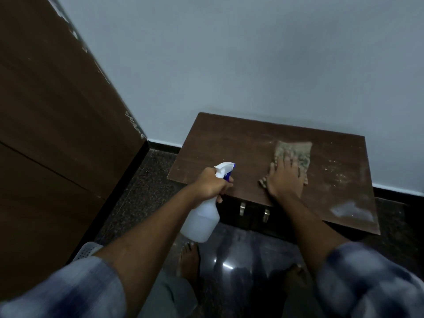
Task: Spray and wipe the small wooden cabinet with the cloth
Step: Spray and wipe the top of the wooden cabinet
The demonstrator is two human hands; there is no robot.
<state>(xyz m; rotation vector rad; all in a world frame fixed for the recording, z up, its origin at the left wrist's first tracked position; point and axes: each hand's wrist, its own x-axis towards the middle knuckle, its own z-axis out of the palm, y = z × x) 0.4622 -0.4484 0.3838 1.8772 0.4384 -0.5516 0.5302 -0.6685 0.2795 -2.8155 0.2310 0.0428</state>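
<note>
Item: small wooden cabinet [241, 148], low, set vs. pale wall [229, 65], tall dark wardrobe [57, 122] well apart to its left. Top dusty; pale specks & a whitish wet-looking patch [351, 211] twd right front corner. Two metal handles [253, 211] on front.

Step in hand (my read): wiping the top; right side not yet done.

To do well: keep cloth [294, 154] flat, long overlapping passes twd right edge, lift the wet patch before it dries, refold if cloth loads up.

Grips:
- Left hand [212, 183]: fist clenched round neck of white spray bottle [202, 223], blue-tipped nozzle aimed over cabinet top; finger near trigger, whether squeezing — can't tell.
- Right hand [285, 180]: spread flat, palm down, pressing cloth onto top; fingers extended, not gripping.

Also: bare feet on polished dark floor [142, 198].
</note>
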